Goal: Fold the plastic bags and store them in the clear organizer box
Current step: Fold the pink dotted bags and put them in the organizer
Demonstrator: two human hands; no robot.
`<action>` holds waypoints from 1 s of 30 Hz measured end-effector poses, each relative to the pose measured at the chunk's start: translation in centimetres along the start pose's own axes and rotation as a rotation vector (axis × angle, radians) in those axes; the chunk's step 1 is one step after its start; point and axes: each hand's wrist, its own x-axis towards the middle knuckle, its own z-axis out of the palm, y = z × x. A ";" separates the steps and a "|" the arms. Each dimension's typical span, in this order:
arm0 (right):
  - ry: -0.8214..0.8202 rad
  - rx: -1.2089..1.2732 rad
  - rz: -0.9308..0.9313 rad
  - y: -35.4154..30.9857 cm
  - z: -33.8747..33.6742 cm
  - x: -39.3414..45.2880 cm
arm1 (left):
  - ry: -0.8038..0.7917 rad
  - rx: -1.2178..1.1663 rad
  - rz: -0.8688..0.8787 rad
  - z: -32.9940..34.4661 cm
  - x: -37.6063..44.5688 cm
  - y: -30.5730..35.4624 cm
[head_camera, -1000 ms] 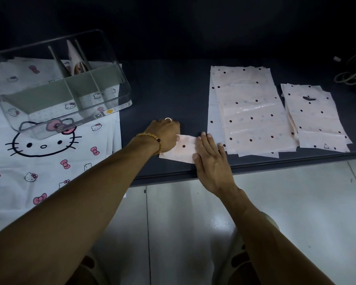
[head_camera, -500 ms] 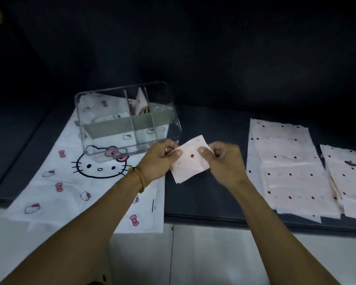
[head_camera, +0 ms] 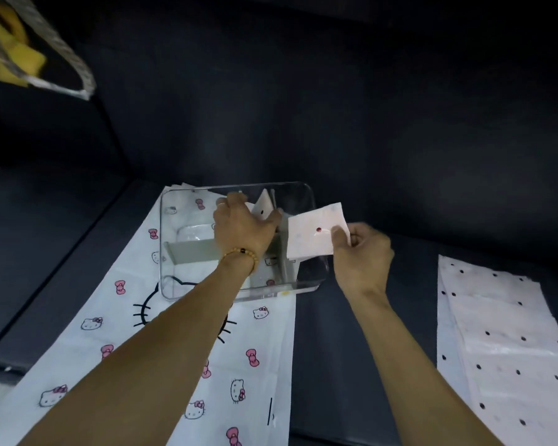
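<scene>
Right hand [head_camera: 363,252] pinches the folded bag [head_camera: 314,231] by its lower right corner, holding it up over the right end of the clear box [head_camera: 171,220]. Left hand [head_camera: 242,225] reaches into the box, fingers curled against another folded bag [head_camera: 264,206] standing upright by a divider. Unfolded dotted bags [head_camera: 496,333] lie flat, well off to the right.

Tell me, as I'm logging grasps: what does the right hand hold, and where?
The right hand pinches the folded pink dotted plastic bag at its right edge.
</scene>
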 end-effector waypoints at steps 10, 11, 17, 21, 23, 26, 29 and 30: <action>-0.082 -0.015 -0.185 -2.9 4.5 1.9 | 0.138 0.022 0.103 -1.6 0.3 -2.4; -0.114 -0.058 -0.231 -3.1 5.1 2.0 | 0.150 0.002 0.105 -1.8 0.2 -2.4; -0.133 -0.328 -0.468 -3.8 7.7 2.5 | 0.187 -0.021 0.085 -2.1 0.1 -2.5; -0.288 -0.326 -0.264 -3.3 9.0 2.4 | 0.109 -0.084 0.129 -2.4 -0.1 -3.0; -0.283 -0.187 -0.191 -3.2 9.4 1.8 | 0.081 -0.114 0.159 -2.5 -0.2 -3.4; -0.148 -0.103 -0.171 -3.2 9.6 1.6 | 0.042 -0.146 0.181 -2.6 -0.3 -3.6; -0.308 -0.139 -0.105 -3.1 9.9 2.0 | 0.021 -0.157 0.191 -2.5 -0.3 -3.5; -0.343 -0.145 -0.089 -3.1 9.9 2.0 | 0.008 -0.152 0.195 -2.5 -0.3 -3.5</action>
